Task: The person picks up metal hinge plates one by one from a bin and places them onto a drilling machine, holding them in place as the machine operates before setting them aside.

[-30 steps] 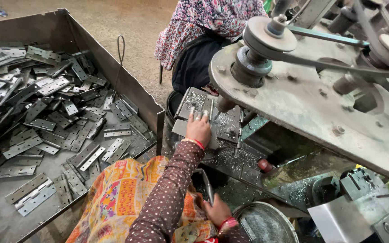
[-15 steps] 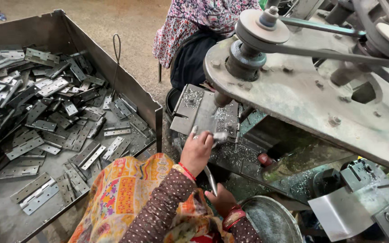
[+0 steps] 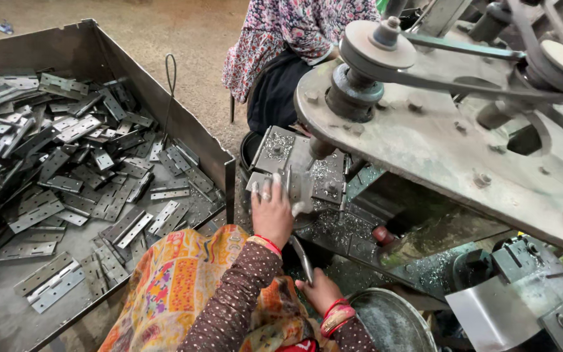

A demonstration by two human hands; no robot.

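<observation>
The left hand is lying palm-down with its fingers stretched forward and close together, pressing on a hinge plate that is sitting on the small metal work table under the machine's spindle. It is not pinching anything; it is pinning the plate flat. The right hand is sitting lower, curled around a thin metal lever that is rising toward the table; its grip is closed on that lever.

The main risk, as I judge it, is lying in how near the left fingertips are resting to the spindle: if the plate is slipping or spinning under the tool, the fingers could be dragged into it. Metal shavings are littering the table and the ledge below, so cuts to bare skin are likely too. The loose patterned sleeve and cloth are hanging close to the machine, and the belt and 2 pulleys overhead are running unguarded, which could be catching fabric.

Further out to the left, an open steel bin is holding a heap of grey hinges. Another person in a floral garment is sitting beyond the machine.
</observation>
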